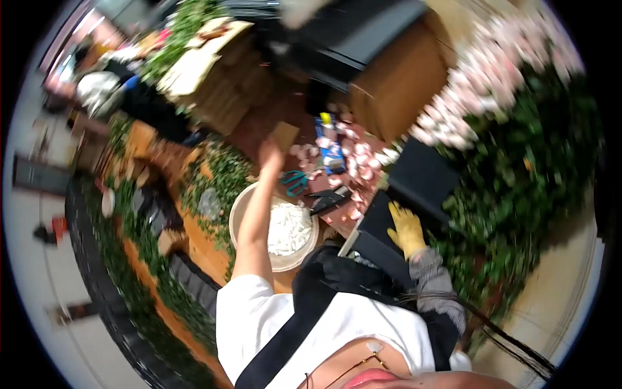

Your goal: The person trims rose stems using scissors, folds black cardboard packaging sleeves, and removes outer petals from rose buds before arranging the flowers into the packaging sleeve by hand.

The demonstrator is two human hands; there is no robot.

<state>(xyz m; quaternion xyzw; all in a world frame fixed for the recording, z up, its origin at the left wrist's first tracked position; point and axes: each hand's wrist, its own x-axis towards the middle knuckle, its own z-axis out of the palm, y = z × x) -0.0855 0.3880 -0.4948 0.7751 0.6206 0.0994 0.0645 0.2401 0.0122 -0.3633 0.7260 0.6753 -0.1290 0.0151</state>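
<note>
Petals (363, 170) lie loose along the table's (251, 133) right edge, roses (512, 61) remain bunched; left hand (271, 155) (blurred, grip unclear) meets card (286, 135); gloved right hand (407, 233), spread, holds nothing visible.

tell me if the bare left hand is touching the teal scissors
Apart. The head view shows a strip of reddish table between the left hand and the teal scissors.
</note>
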